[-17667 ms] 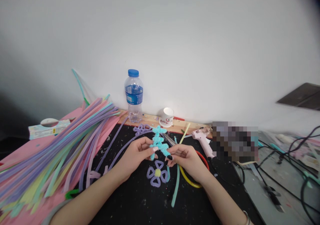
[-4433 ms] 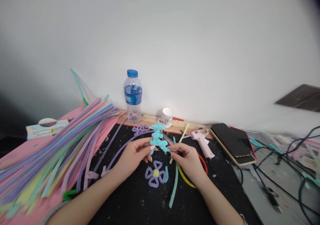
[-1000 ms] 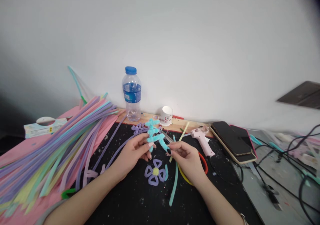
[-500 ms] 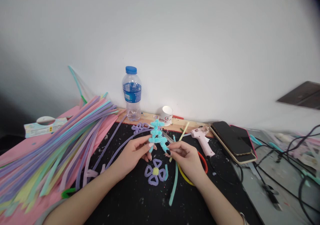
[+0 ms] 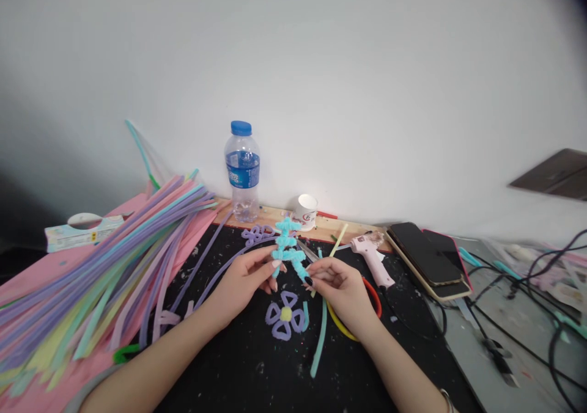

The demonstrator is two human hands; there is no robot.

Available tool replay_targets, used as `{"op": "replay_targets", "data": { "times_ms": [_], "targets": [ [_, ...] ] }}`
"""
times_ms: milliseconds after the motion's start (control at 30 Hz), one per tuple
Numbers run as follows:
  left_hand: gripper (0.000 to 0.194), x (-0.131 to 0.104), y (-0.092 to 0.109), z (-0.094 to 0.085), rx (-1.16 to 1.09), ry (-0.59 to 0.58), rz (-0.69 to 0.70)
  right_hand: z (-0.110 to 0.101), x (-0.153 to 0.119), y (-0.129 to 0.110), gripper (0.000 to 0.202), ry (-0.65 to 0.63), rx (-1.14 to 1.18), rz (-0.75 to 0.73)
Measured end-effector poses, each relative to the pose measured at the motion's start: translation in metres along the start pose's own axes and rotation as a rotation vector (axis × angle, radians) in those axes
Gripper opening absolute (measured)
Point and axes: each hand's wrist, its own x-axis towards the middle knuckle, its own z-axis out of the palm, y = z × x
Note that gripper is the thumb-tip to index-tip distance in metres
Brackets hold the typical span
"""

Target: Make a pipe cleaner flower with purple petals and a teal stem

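A fluffy blue shape is hovering just beyond the purple flower, held up between two hands. The left hand, beyond the flower and to its left, is pinching the shape's lower left end in a narrow grip, thumb against fingers. The right hand, up and to the flower's right, is closing its own narrow grip on the lower right end.

Scissors are lying beyond the flower to its right, the right hand partly hiding them. A short teal piece is lying just beside the flower's right petal, a longer green strip is lying a little farther right, and a pink glue gun is resting well beyond and right of it.

The likeliest trouble seems to be bending: both grips are holding only the low ends, so uneven pulling or twisting could be spreading the legs or loosening the coils above. A fuzzy tip could also be slipping from light fingertips. If the right hand were dropping, it could be knocking the scissors' handles and swinging the blades; either hand coming down could be squashing the flower's petals.
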Motion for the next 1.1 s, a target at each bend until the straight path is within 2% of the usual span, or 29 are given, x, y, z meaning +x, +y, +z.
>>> {"op": "replay_targets", "data": {
  "times_ms": [267, 1100],
  "targets": [
    [0.040, 0.0012, -0.0019, -0.0002, 0.004, 0.017, 0.007, 0.0012, 0.0006, -0.0036, 0.019, 0.003, 0.056, 0.075],
    [0.035, 0.0028, -0.0012, -0.0009, 0.036, 0.020, 0.022, -0.0007, 0.0018, -0.0038, 0.019, -0.004, 0.056, 0.082]
  ]
}}
